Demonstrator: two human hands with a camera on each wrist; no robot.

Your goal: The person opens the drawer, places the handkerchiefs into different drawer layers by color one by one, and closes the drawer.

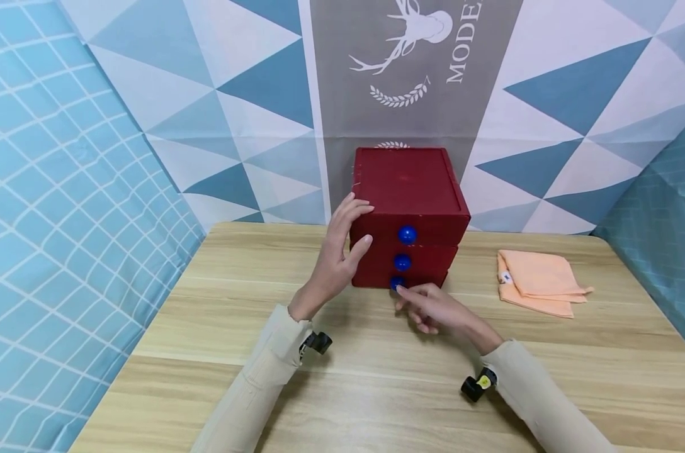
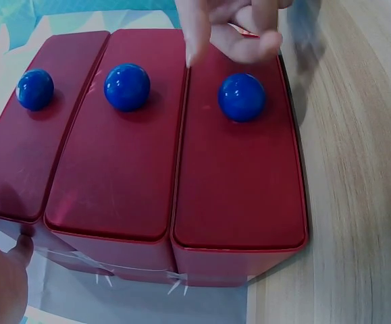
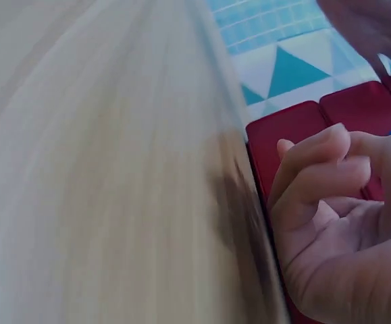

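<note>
A dark red box with three stacked drawers [image 1: 410, 182] stands on the table, each drawer front bearing a round blue knob. The upper knob [image 1: 407, 234] and middle knob [image 1: 401, 262] are untouched. My left hand [image 1: 341, 242] lies along the box's left side, fingers extended toward its upper edge; its fingertips touch the box in the left wrist view. Close to the bottom knob [image 2: 242, 97] is my right hand [image 1: 433, 306], its fingers partly bent. A small gap shows between those fingers and the knob in the left wrist view. All three drawers look closed.
A folded peach cloth [image 1: 541, 280] lies on the wooden table [image 1: 348, 390], right of the box. Behind the box hangs a patterned backdrop [image 1: 263, 119], and a blue checked cloth [image 1: 65, 189] covers the left side.
</note>
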